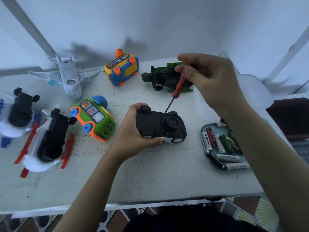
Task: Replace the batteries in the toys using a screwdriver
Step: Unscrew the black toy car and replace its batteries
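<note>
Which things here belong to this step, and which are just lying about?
In use: black car, left hand gripping it; red screwdriver, right hand holding it; batteries in tray.
Idle: white plane, yellow bus, green bus, green vehicle, two upturned toys at left.

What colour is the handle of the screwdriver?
Red-orange, on the screwdriver in the right hand; head view.

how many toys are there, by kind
buses: 2
white plane: 1
overturned white toys, black undersides, kind unclear: 2
black car, held by the left hand: 1
overturned green vehicle: 1
total: 7
</note>
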`<state>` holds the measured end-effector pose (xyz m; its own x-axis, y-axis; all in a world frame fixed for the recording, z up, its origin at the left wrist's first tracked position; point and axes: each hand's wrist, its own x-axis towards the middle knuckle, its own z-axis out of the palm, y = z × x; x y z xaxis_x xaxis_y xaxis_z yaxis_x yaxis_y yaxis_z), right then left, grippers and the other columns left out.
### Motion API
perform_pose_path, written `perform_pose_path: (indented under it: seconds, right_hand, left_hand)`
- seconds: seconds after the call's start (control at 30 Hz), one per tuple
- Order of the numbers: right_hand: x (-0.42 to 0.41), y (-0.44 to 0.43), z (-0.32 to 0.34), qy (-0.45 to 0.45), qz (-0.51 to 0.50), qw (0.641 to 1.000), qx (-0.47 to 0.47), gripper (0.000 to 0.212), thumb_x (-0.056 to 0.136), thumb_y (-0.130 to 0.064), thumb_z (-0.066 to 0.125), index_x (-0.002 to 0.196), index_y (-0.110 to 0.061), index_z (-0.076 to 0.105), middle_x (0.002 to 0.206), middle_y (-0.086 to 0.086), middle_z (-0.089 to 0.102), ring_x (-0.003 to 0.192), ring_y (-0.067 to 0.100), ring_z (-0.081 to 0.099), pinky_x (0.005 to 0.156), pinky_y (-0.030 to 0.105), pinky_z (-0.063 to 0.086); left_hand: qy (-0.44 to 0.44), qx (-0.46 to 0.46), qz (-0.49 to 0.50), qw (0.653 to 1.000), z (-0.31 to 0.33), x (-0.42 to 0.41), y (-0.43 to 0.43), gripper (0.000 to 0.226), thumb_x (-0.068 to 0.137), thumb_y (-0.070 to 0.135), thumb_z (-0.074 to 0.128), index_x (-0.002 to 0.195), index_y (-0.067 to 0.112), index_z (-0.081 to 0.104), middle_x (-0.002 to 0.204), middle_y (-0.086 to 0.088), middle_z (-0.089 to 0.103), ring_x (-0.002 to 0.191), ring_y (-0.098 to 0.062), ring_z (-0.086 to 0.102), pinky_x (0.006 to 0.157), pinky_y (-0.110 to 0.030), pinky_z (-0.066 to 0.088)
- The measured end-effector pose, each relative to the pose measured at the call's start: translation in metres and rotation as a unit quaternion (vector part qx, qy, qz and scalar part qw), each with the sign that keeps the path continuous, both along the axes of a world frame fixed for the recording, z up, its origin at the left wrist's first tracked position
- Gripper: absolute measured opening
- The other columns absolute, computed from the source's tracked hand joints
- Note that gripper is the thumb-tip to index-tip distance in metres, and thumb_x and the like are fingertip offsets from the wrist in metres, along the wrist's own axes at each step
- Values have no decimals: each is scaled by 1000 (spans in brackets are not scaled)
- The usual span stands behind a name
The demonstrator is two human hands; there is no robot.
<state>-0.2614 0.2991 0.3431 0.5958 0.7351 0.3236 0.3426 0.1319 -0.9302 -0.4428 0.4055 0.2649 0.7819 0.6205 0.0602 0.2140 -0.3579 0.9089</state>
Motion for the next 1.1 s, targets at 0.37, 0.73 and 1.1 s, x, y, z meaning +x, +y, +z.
perform_pose_path:
  seconds: [0.37,0.73,1.1]
  right_hand:
    - [2,2,3,-113,10,993,-37,19,92,-31,61,107,-24,71,78,-12,68,96,-8,56,85,10,42]
    - [10,-6,-10,-8,18,1000,-5,15,94,-2,55,104,-7,64,93,6,70,85,9,69,80,17,51]
    - [1,-6,-5,-22,-36,999,22,19,85,-19,70,104,-16,71,79,-13,71,81,-3,65,76,6,45]
  left_hand:
    - [-4,-4,-4,1000,0,0,-1,84,57,4,92,121,27,43,114,3,52,101,-8,58,83,-26,56]
    - [1,0,-9,1000,0,-1,0,85,56,7,93,122,27,42,114,5,51,101,-10,58,84,-29,56]
    - [3,10,-8,1000,1,-1,0,86,55,12,94,120,31,42,115,6,51,104,-11,57,83,-25,55]
